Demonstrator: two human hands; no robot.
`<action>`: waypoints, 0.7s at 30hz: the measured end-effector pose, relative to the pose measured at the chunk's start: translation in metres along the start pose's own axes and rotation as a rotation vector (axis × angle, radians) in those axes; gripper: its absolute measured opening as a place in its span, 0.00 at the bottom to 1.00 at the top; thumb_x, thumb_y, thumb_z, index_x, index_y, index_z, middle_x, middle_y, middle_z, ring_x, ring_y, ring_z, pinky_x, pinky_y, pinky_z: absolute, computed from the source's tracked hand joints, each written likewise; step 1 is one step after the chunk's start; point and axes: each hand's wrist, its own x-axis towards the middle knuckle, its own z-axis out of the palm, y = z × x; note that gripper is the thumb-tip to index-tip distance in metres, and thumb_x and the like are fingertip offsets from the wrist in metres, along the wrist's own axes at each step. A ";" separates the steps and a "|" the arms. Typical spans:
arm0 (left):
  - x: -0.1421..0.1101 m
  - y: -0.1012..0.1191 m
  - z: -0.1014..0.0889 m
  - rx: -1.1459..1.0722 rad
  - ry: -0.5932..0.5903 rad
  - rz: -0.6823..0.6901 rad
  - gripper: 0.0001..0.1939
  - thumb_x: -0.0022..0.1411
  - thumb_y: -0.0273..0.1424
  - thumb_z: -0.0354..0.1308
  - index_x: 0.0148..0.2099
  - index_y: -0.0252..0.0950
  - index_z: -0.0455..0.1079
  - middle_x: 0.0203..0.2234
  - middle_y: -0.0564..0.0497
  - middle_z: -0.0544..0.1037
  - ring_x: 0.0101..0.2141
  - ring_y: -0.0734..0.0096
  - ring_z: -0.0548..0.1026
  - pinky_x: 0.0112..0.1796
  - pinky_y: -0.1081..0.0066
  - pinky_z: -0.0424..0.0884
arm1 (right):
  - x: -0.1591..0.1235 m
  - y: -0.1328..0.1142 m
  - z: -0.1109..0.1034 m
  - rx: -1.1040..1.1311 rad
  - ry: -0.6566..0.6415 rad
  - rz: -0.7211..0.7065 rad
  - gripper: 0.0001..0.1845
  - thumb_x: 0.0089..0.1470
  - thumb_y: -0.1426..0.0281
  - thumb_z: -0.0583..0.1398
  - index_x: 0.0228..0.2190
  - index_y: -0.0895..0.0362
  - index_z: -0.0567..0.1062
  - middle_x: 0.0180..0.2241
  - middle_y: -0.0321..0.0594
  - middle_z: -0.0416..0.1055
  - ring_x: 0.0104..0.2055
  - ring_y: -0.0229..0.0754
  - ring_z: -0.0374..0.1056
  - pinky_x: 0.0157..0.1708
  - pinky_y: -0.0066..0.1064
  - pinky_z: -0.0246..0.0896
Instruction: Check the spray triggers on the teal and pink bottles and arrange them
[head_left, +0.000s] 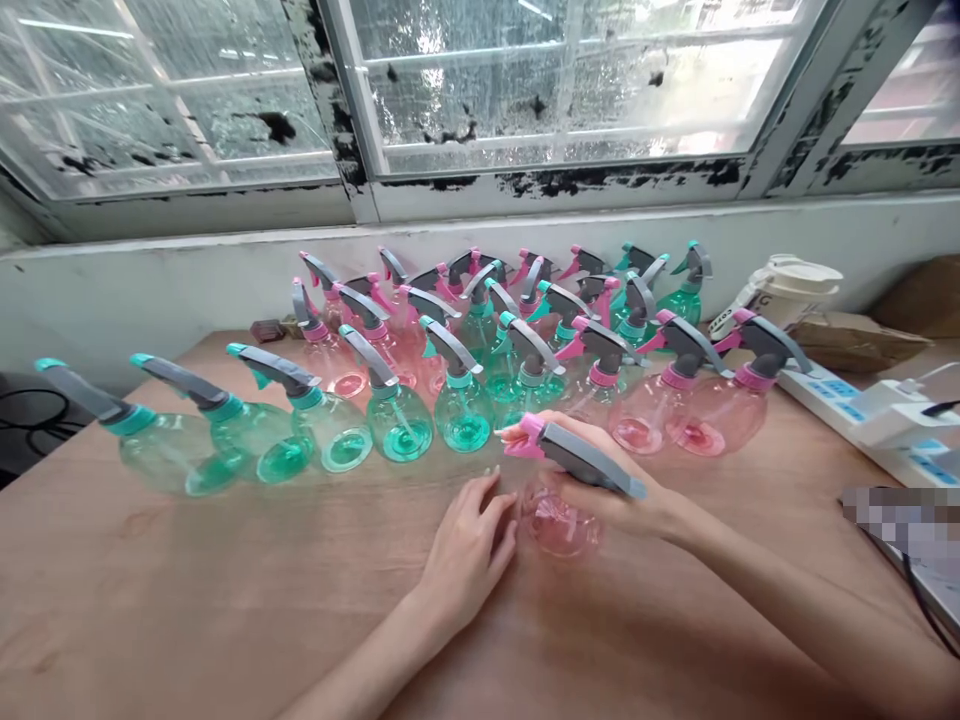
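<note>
Now my right grip (628,500) wraps the upper pink spray bottle (561,525), nozzle (528,438) pointing left, my loosely open left grip (466,530) just beside its base.

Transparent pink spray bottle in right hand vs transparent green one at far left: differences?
The transparent pink spray bottle has a pink and grey trigger head; the transparent green spray bottle has a teal and grey one. The pink bottle is gripped by the right hand; the green bottle stands untouched at the row's left end. Both have rounded bodies.
</note>
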 end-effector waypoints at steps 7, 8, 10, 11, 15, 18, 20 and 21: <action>-0.001 -0.002 0.001 0.074 0.017 0.018 0.14 0.67 0.26 0.50 0.53 0.35 0.68 0.56 0.37 0.67 0.56 0.52 0.68 0.53 0.50 0.70 | -0.004 0.005 -0.006 0.017 0.084 0.045 0.24 0.47 0.79 0.55 0.46 0.51 0.71 0.38 0.36 0.73 0.24 0.35 0.62 0.29 0.29 0.61; -0.001 -0.002 0.001 0.088 0.015 0.023 0.14 0.67 0.26 0.50 0.53 0.34 0.68 0.56 0.37 0.67 0.56 0.51 0.68 0.53 0.50 0.70 | -0.004 0.006 -0.007 0.014 0.086 0.050 0.24 0.47 0.79 0.55 0.46 0.52 0.71 0.38 0.36 0.73 0.24 0.35 0.62 0.29 0.29 0.62; 0.000 -0.001 0.000 0.112 0.014 0.028 0.15 0.66 0.26 0.50 0.54 0.35 0.67 0.57 0.37 0.68 0.56 0.51 0.69 0.53 0.50 0.71 | -0.004 0.007 -0.008 0.001 0.094 0.054 0.22 0.48 0.78 0.55 0.46 0.52 0.71 0.36 0.36 0.74 0.24 0.35 0.62 0.29 0.29 0.63; 0.000 0.000 0.000 0.122 0.014 0.029 0.15 0.66 0.26 0.50 0.55 0.35 0.67 0.57 0.37 0.68 0.56 0.51 0.69 0.53 0.50 0.71 | -0.004 0.008 -0.008 -0.006 0.103 0.046 0.22 0.49 0.78 0.55 0.46 0.52 0.71 0.36 0.36 0.74 0.24 0.36 0.63 0.29 0.29 0.63; 0.001 0.001 0.000 0.146 0.007 0.030 0.16 0.67 0.27 0.50 0.55 0.35 0.67 0.57 0.37 0.68 0.56 0.51 0.69 0.52 0.50 0.71 | -0.005 0.014 -0.005 0.017 0.135 0.004 0.17 0.54 0.74 0.58 0.46 0.52 0.69 0.37 0.35 0.73 0.22 0.34 0.62 0.27 0.28 0.62; 0.001 0.001 0.000 0.160 0.003 0.025 0.15 0.67 0.27 0.50 0.55 0.36 0.67 0.57 0.38 0.68 0.56 0.52 0.69 0.53 0.50 0.71 | -0.004 0.015 -0.003 -0.014 0.191 -0.028 0.13 0.55 0.68 0.62 0.43 0.53 0.69 0.35 0.35 0.72 0.24 0.34 0.64 0.26 0.27 0.61; 0.001 0.000 0.000 0.171 -0.005 0.021 0.15 0.67 0.27 0.50 0.55 0.35 0.67 0.56 0.37 0.69 0.56 0.51 0.69 0.53 0.51 0.71 | -0.003 0.014 -0.003 -0.068 0.234 -0.062 0.10 0.54 0.66 0.63 0.37 0.54 0.69 0.32 0.34 0.70 0.26 0.34 0.64 0.27 0.27 0.60; 0.001 0.000 -0.001 0.175 -0.010 0.021 0.16 0.67 0.27 0.50 0.55 0.35 0.67 0.56 0.37 0.69 0.56 0.51 0.69 0.52 0.50 0.71 | -0.003 0.013 -0.003 -0.086 0.243 -0.069 0.08 0.55 0.66 0.63 0.34 0.54 0.69 0.30 0.33 0.68 0.26 0.35 0.64 0.27 0.28 0.60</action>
